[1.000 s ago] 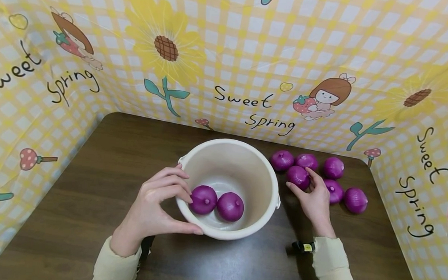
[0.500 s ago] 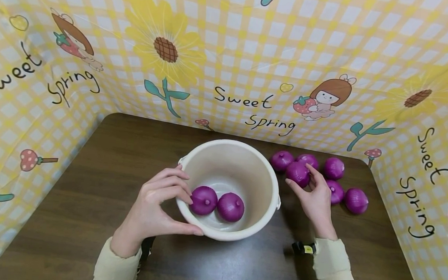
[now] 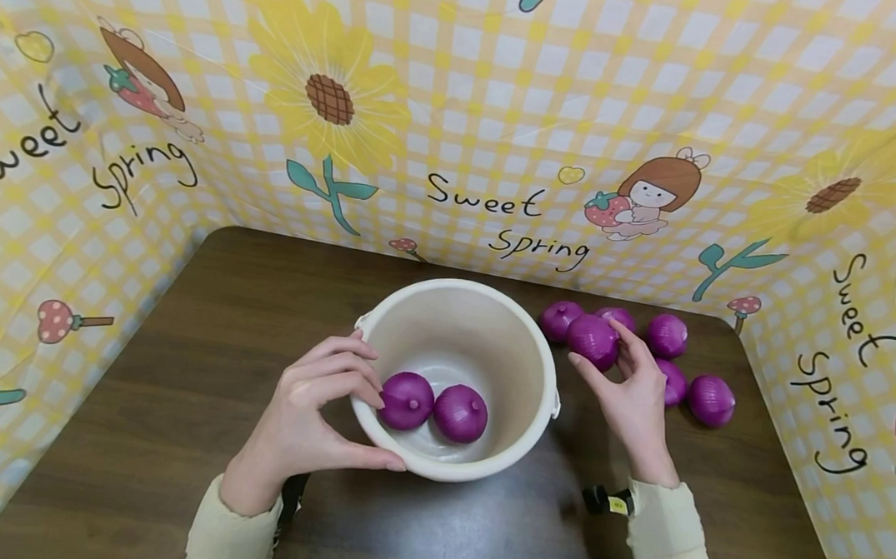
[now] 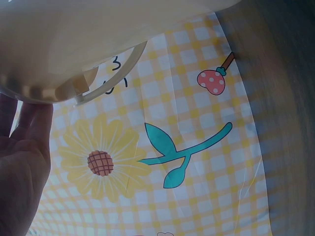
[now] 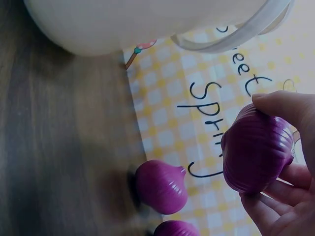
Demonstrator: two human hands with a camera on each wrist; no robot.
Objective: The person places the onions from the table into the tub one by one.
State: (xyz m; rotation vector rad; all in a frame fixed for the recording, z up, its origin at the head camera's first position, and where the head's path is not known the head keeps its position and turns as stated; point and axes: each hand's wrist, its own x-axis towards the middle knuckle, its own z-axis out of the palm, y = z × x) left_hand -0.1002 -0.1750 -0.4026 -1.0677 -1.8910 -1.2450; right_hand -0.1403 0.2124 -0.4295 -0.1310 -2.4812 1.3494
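My left hand (image 3: 318, 411) grips the rim of a cream bucket (image 3: 547, 375) in the head view, thumb at the front and fingers at the left. In the left wrist view its fingers (image 4: 37, 123) show below the bucket's rim. Two purple onions (image 3: 460, 413) lie side by side on the bucket's floor. To the right of the bucket, my right hand (image 3: 634, 396) pinches a purple onion (image 3: 594, 342) between thumb and fingers. The right wrist view shows this held onion (image 5: 256, 147) raised, with other onions (image 5: 161, 187) lower down on the table.
Several more purple onions (image 3: 710, 400) lie on the dark wooden table (image 3: 188, 385) at the back right. A yellow checked cloth (image 3: 463, 105) with flowers and lettering walls in the back and sides. The bucket's handle (image 5: 231, 46) hangs behind it.
My right hand has lifted its onion a little, up from among the others. My left hand, the bucket and the two onions in it have stayed in place.
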